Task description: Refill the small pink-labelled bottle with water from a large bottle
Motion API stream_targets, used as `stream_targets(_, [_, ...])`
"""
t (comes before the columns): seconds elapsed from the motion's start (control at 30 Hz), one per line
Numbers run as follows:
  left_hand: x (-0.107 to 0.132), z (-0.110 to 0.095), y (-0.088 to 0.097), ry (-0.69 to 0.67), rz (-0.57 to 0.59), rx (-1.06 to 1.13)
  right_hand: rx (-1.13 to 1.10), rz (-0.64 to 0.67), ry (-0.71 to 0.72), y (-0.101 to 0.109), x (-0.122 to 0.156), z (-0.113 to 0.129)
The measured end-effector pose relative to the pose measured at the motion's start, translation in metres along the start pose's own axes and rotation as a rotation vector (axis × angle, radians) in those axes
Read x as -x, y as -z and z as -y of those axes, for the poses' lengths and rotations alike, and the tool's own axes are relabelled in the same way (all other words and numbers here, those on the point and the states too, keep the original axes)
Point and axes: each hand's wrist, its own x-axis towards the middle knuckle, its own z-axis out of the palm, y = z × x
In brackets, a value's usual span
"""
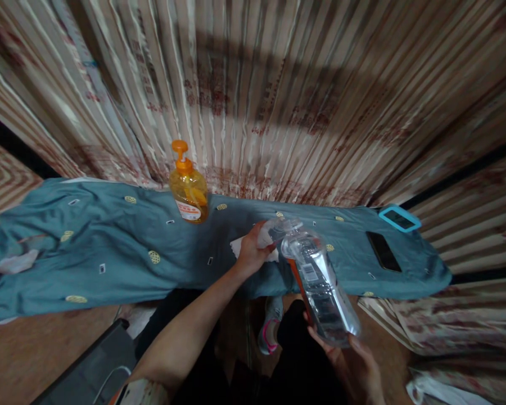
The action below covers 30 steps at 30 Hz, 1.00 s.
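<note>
"Left forearm (194, 323) is closest. Where's the clear bottle (322, 289)?"

"Slanting over the near edge of the cloth-covered board (122, 236), base gripped by the right hand (354, 363)."

"Left hand (253, 250)?"

"Pinching a clear plastic piece (270, 232) at the bottle's top; contact unclear."

Toward 5 o'clock the right hand (362, 365) is partly hidden behind the clear bottle (326, 292), its barcode too blurred to read; whether the clear cup (267, 233) touches the neck cannot be told. The left hand (253, 250) covers part of the white paper (236, 246). The pump bottle (189, 194) at 9 o'clock has lettering too small to read. Near 7 o'clock the bottom edge crops the wristband (141, 392)
</note>
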Motion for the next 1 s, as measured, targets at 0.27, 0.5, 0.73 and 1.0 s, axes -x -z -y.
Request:
stream_targets(0.27, [-0.002,-0.002,0.0,0.001,-0.017,0.008,0.033,0.044,0.012,0.0,0.002,-0.004])
stream_targets(0.5, [-0.003,0.002,0.0,-0.007,-0.017,-0.042,0.11,0.16,0.043,0.011,0.003,-0.007])
stream_targets(0.73, [-0.003,0.0,0.001,-0.021,-0.011,-0.024,0.096,0.231,0.115,0.02,0.003,-0.013])
stream_targets(1.0, [-0.005,0.003,-0.001,-0.069,-0.029,-0.008,0.106,0.202,0.111,0.02,0.007,-0.014])
